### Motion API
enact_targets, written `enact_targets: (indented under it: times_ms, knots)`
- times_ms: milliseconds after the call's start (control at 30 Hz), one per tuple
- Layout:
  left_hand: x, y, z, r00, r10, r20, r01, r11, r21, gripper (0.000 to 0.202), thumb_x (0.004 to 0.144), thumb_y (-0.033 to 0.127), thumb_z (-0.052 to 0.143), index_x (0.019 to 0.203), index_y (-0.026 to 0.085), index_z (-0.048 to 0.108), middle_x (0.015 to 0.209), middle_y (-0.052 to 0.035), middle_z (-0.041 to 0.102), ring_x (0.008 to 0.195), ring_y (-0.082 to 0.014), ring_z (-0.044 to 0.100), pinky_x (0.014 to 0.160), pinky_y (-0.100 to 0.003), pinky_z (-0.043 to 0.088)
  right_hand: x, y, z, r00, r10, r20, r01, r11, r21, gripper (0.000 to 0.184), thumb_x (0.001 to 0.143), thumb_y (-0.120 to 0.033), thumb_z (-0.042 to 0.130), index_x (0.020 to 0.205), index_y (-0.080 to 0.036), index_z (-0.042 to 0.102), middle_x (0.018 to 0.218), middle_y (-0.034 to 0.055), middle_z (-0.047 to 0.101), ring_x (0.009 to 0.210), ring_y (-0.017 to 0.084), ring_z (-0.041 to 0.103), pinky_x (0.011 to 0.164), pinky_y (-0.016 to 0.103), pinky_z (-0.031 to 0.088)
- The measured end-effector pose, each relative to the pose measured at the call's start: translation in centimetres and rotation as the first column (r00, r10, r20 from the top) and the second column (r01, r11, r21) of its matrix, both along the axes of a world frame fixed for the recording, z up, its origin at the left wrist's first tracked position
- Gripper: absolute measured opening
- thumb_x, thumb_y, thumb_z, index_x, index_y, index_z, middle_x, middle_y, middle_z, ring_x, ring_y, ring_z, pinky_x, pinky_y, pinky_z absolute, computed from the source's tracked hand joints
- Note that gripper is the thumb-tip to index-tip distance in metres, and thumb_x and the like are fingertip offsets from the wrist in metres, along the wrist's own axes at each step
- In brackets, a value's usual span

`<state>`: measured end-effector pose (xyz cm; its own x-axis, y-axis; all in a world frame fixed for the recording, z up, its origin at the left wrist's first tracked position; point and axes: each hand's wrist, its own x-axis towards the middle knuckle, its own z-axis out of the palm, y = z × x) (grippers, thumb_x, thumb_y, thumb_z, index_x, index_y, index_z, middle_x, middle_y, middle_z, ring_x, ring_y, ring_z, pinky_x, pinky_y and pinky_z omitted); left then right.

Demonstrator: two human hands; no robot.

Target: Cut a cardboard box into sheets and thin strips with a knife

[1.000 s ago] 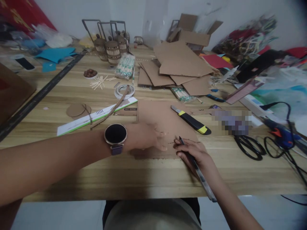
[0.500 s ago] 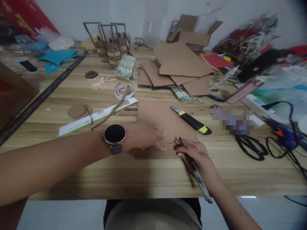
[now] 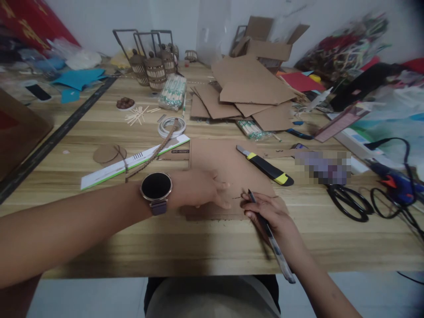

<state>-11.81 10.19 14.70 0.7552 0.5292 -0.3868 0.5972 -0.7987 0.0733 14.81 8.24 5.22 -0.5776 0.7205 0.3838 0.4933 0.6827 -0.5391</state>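
A brown cardboard sheet lies flat on the wooden table in front of me. My left hand, with a round black watch on the wrist, presses flat on the sheet's near part, fingers stretched out. My right hand is closed round a pen, whose tip touches the cardboard just right of my left fingertips. A short dark line shows on the sheet at the tip.
A black and yellow utility knife lies on the cardboard's right side. Black scissors and a blue glue gun are at right. A white and green ruler, tape roll and cardboard pile lie beyond.
Both hands hold nearly the same place; the pen tip stays at the marked spot. The view has shifted slightly.
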Motion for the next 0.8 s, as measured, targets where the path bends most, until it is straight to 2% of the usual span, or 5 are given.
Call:
enact_targets:
  times_ms: [133,233,367,500,800]
  knots:
    - [0.0,-0.2,0.5,0.997,-0.034,-0.07,0.033,0.999,-0.013,0.073,0.083,0.01,0.071,0.141,0.048,0.05,0.162,-0.0021,0.034,0.128,-0.0378,0.055,0.091,-0.042,0.051,0.0,-1.0,1.0,0.995,-0.093,-0.047,0.095,0.994,0.054,0.033,0.095,-0.026,0.056,0.125,-0.031,0.067,0.121,0.006,0.073,0.12,0.027,0.063,0.1,0.047,0.051]
    - [0.0,-0.2,0.7,0.997,-0.044,-0.067,0.043,0.999,-0.016,0.068,0.088,0.01,0.065,0.144,0.046,0.048,0.162,-0.0027,0.032,0.131,-0.0378,0.053,0.092,-0.042,0.05,-1.3,-2.9,2.5,0.995,-0.08,-0.065,0.078,0.996,-0.034,0.04,0.096,-0.025,0.051,0.134,-0.031,0.062,0.106,0.0049,0.074,0.097,0.022,0.071,0.079,0.032,0.058]
    - [0.0,-0.1,0.8,0.997,-0.025,-0.073,0.023,0.999,-0.026,0.073,0.084,0.011,0.071,0.142,0.049,0.049,0.161,-0.0005,0.035,0.131,-0.0378,0.052,0.091,-0.041,0.051,-5.5,-5.6,3.9,0.994,0.008,-0.113,-0.031,0.979,-0.204,0.027,0.089,-0.019,0.053,0.11,-0.028,0.069,0.093,0.0029,0.074,0.083,0.018,0.071,0.067,0.026,0.055]
    - [0.0,-0.1,0.7,0.998,-0.041,-0.043,0.043,0.998,0.043,0.067,0.086,0.009,0.066,0.136,0.052,0.054,0.159,0.0015,0.041,0.124,-0.0328,0.057,0.087,-0.037,0.05,-9.5,-6.6,3.0,0.978,-0.08,-0.191,0.022,0.958,-0.287,0.011,0.078,-0.016,0.057,0.083,-0.025,0.059,0.075,-0.001,0.069,0.072,0.017,0.068,0.064,0.026,0.052]
    - [-0.5,-0.1,-0.9,0.983,-0.088,0.163,0.066,0.989,0.134,0.042,0.092,0.015,0.063,0.122,0.044,0.069,0.145,-0.0035,0.058,0.11,-0.0261,0.064,0.082,-0.034,0.048,-12.1,-5.9,2.0,0.96,-0.043,-0.275,-0.017,0.977,-0.213,0.01,0.077,-0.015,0.055,0.08,-0.024,0.057,0.077,0.0012,0.07,0.071,0.017,0.063,0.064,0.029,0.049]
